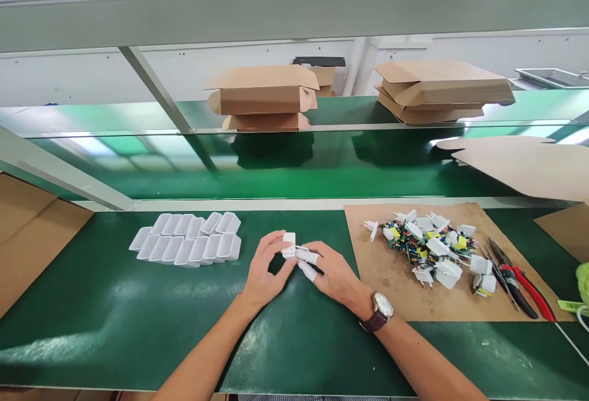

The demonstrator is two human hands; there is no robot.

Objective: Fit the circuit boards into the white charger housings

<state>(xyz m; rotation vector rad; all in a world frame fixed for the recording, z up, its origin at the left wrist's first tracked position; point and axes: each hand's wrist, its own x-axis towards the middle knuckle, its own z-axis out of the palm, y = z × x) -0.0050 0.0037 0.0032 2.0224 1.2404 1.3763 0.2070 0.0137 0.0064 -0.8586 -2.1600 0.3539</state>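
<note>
At the middle of the green table, my left hand [268, 269] pinches a small white plug part [289, 243] between thumb and fingers. My right hand [338, 273], with white covers on two fingertips and a watch on the wrist, touches the same part from the right, its fingers closed around the pin side. To the left stand several white plastic housings [184, 248] in two rows. On the right, a brown cardboard sheet [377, 303] bears a pile of circuit boards with white plug pieces [427, 238].
Pliers with red and black handles [519, 278] lie at the sheet's right side. Folded cardboard boxes [262, 89] and more boxes [442, 91] sit on the shelf behind. A cardboard box [37, 235] stands at the left edge. Green tape or cord [583, 284] shows far right.
</note>
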